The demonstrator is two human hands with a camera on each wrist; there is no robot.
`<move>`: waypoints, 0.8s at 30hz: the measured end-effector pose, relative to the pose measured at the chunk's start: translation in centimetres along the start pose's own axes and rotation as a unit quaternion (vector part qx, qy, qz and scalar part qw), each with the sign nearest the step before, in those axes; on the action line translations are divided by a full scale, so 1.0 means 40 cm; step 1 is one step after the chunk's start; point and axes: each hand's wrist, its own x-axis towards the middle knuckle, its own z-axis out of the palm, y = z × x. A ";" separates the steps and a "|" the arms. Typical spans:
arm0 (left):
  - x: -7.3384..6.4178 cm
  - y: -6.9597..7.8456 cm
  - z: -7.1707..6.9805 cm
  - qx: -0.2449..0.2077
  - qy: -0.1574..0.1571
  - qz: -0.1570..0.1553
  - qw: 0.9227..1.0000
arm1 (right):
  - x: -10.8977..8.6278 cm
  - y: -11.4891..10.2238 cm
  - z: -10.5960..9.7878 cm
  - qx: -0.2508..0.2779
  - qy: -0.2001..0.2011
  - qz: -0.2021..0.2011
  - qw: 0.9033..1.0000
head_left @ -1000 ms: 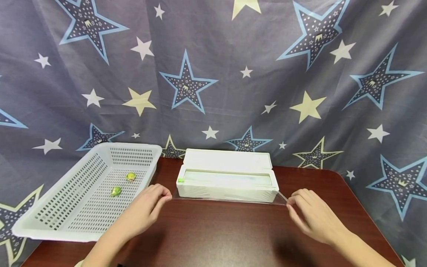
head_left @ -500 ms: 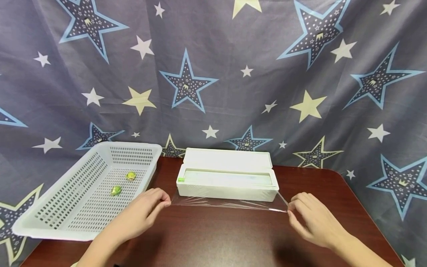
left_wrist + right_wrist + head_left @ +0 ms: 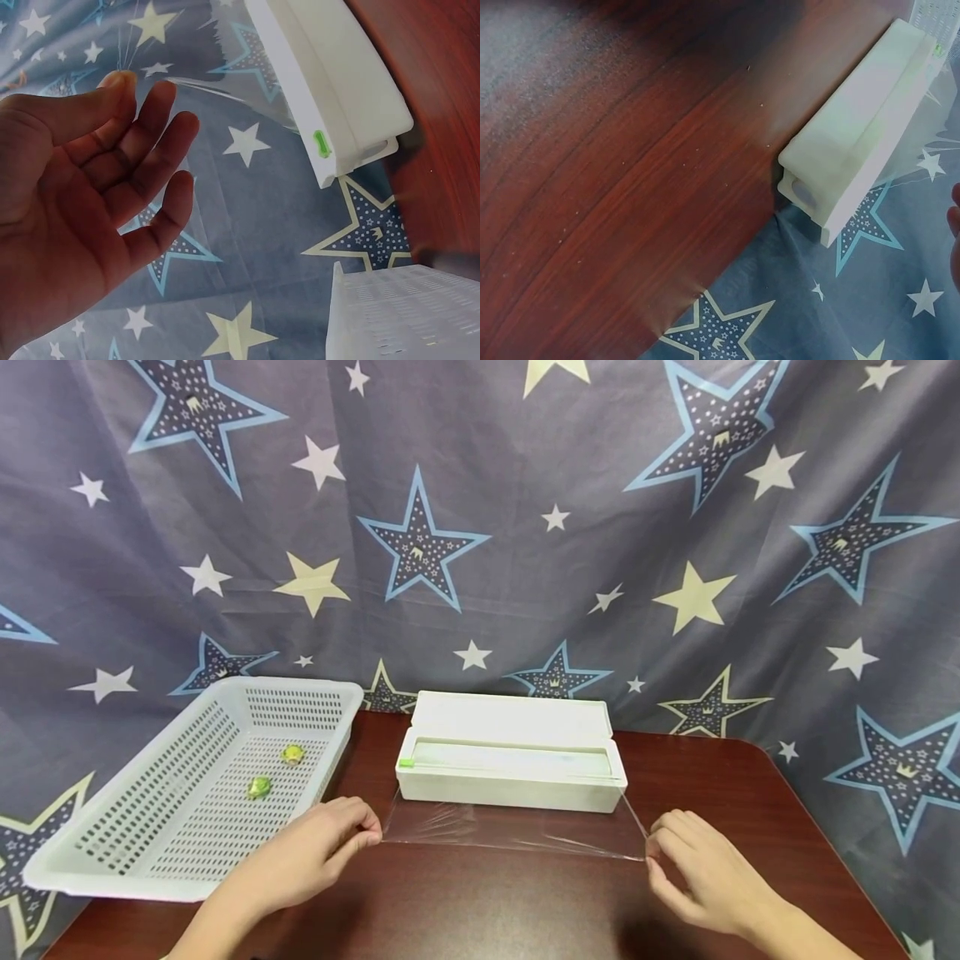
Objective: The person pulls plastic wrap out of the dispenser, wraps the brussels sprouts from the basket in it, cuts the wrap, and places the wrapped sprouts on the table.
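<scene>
1. The clear film stretches between both hands in front of the white box, a short sheet drawn out, its far end joined to the box.
2. Left hand: thumb and forefinger pinch one corner, other fingers loosely bent. Right hand: thumb and fingertips pinch the opposite corner.
3. The lid is tipped back; I'd judge that pulling is underway and cutting not yet done.
4. Box, green tab and basket show no readable brand, label or writing.

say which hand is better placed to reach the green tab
Probably the left hand: it is nearer the green tab on the white box than the right hand is. Both pinch the clear film.
</scene>
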 end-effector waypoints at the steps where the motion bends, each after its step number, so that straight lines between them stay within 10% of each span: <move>1: -0.001 0.001 0.000 0.000 -0.004 0.000 1.000 | -0.001 -0.001 0.001 0.002 0.000 -0.001 1.000; 24: -0.022 0.002 0.042 0.029 -0.087 -0.035 0.995 | -0.079 -0.031 0.062 0.049 -0.034 -0.016 0.998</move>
